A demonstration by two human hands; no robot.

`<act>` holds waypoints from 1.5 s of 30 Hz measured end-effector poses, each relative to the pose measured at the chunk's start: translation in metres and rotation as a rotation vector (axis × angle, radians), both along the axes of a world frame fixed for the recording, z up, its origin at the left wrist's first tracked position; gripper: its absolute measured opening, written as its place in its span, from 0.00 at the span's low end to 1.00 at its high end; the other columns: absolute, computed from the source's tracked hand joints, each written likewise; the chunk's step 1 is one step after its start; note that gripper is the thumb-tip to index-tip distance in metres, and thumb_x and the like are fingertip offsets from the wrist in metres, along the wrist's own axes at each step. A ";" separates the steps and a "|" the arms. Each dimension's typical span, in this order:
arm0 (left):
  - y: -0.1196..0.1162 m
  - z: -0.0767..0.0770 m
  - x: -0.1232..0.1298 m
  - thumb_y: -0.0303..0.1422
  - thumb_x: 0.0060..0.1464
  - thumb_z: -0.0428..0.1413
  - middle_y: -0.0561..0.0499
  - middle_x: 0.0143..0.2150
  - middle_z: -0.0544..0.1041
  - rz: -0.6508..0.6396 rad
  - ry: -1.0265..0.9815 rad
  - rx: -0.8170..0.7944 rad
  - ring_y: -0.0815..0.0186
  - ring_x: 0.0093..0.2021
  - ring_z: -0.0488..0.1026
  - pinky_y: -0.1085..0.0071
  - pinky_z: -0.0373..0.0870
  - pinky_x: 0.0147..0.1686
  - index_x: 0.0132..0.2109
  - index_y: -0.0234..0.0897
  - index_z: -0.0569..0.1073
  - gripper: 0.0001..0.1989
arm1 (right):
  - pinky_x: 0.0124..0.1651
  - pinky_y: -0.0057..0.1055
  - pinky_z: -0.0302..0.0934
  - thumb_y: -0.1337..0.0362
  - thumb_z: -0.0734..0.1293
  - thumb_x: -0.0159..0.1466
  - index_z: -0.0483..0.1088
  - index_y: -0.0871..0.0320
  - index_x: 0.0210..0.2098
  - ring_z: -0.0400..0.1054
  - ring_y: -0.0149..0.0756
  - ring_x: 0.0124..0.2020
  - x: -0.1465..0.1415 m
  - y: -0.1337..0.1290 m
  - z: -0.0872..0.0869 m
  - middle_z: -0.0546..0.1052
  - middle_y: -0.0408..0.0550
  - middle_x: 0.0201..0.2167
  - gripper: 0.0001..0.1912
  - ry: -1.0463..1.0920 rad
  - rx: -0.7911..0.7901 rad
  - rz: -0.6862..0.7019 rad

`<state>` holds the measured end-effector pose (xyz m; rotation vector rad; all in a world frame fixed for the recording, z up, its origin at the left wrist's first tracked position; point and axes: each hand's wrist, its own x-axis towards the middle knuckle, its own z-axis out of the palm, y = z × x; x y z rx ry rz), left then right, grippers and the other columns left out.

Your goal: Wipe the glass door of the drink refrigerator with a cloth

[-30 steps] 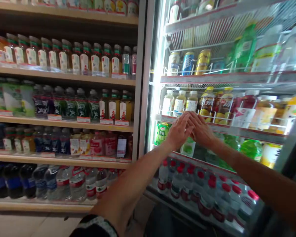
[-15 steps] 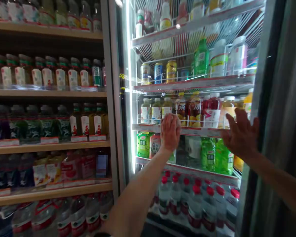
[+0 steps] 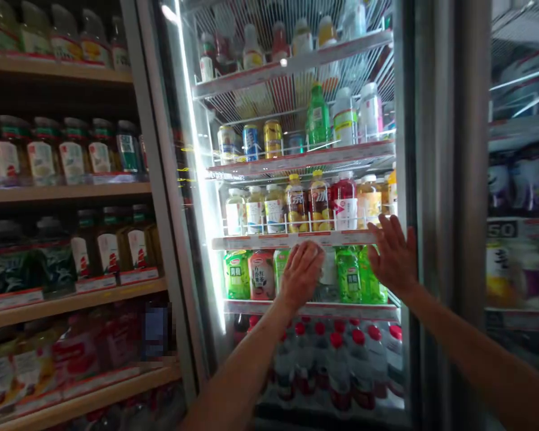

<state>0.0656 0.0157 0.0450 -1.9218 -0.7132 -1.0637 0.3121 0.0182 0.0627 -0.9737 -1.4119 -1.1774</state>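
My left hand [image 3: 299,278] lies against the glass door [image 3: 251,206] of a lit drinks fridge, just below a shelf's front rail. Its fingers are closed over a crumpled white cloth [image 3: 315,250], mostly hidden beneath the palm; whether it is fabric or paper is hard to make out. To the right, my right hand [image 3: 393,254] is open with fingers spread, at the door's right side, apparently resting on the glass. Behind the hands stand green drink bottles [image 3: 350,275] and, one shelf up, bottles of brown tea [image 3: 321,203].
Left of the fridge, wooden shelves [image 3: 67,194] carry rows of bottled drinks. Red-capped bottles [image 3: 339,365] fill the fridge's bottom, and cans [image 3: 273,139] sit higher up. A metal door frame [image 3: 453,179] divides it from another fridge section at the right.
My view has turned to the right, so the fridge sits further left. Against the shelves, my left hand has slid down with the cloth, to below the rail. My right hand remains spread.
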 end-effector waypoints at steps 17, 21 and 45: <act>0.005 -0.052 -0.082 0.27 0.56 0.49 0.43 0.63 0.60 0.050 -0.244 0.092 0.58 0.66 0.48 0.57 0.54 0.61 0.57 0.41 0.65 0.21 | 0.64 0.49 0.36 0.62 0.56 0.63 0.48 0.56 0.63 0.39 0.42 0.66 -0.017 0.003 -0.025 0.53 0.54 0.64 0.29 0.125 -0.052 0.008; 0.009 -0.039 -0.140 0.31 0.58 0.46 0.37 0.65 0.52 0.208 -0.804 0.101 0.57 0.66 0.47 0.54 0.51 0.62 0.60 0.32 0.59 0.23 | 0.64 0.51 0.33 0.63 0.55 0.63 0.47 0.58 0.63 0.38 0.43 0.67 -0.028 0.006 -0.033 0.51 0.56 0.65 0.30 0.213 -0.053 0.005; -0.008 -0.102 -0.075 0.23 0.54 0.49 0.47 0.65 0.55 0.014 0.089 0.054 0.58 0.67 0.45 0.57 0.51 0.62 0.61 0.43 0.58 0.27 | 0.63 0.52 0.36 0.60 0.56 0.63 0.46 0.55 0.64 0.38 0.45 0.67 -0.035 0.004 -0.058 0.48 0.53 0.66 0.30 0.210 -0.081 0.015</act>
